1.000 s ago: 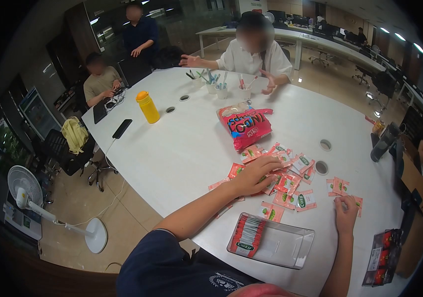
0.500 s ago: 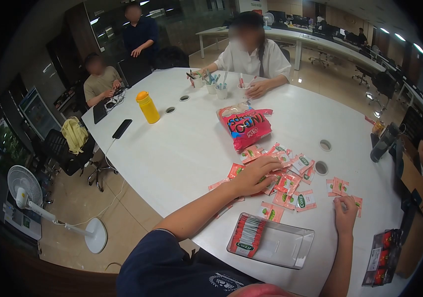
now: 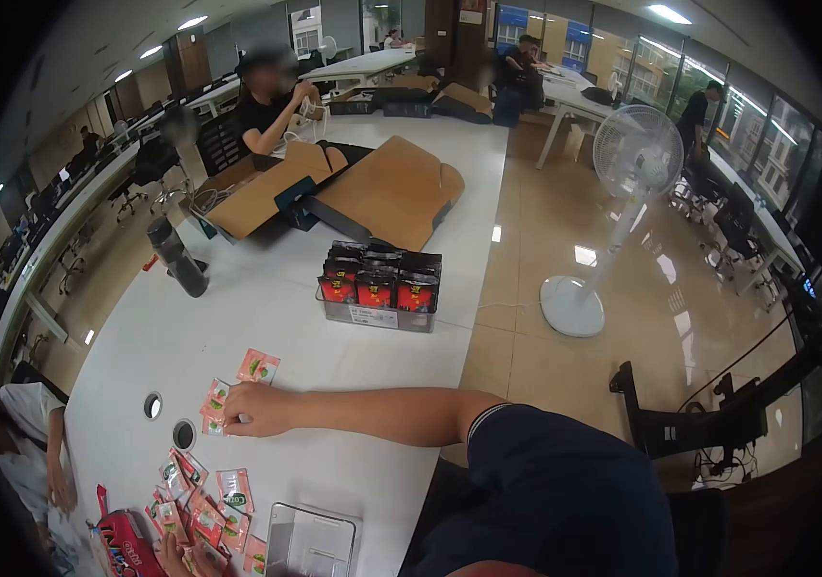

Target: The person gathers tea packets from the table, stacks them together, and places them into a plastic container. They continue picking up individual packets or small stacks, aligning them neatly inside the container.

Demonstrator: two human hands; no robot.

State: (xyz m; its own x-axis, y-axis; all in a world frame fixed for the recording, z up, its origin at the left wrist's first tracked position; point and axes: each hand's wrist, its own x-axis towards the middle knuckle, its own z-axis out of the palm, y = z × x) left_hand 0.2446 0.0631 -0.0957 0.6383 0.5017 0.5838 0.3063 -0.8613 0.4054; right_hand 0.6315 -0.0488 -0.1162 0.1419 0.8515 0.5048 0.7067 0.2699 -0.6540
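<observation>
My right hand (image 3: 261,410) rests on the white table with its fingers curled closed, beside a few pink Cozy sachets (image 3: 214,396). Whether a sachet is pinched under those fingers is hidden. Another pink sachet (image 3: 259,365) lies just beyond the knuckles. At the bottom edge, partly cut off, my left hand (image 3: 180,560) lies with fingers apart over a loose pile of pink sachets (image 3: 204,519). To the right of the pile stands a clear plastic box (image 3: 313,543), only partly in view.
A box of black and red sachets (image 3: 378,288) stands farther along the table (image 3: 334,351). Beyond it lie open cardboard boxes (image 3: 392,192). A dark bottle (image 3: 177,258) and a pink snack bag (image 3: 127,546) are leftward. Co-workers sit around; a standing fan (image 3: 637,163) is rightward.
My view has swung far to the right, bringing the black and red sachets and cardboard boxes into sight. The left hand and pile now sit at the bottom edge. The right hand stays by its sachets.
</observation>
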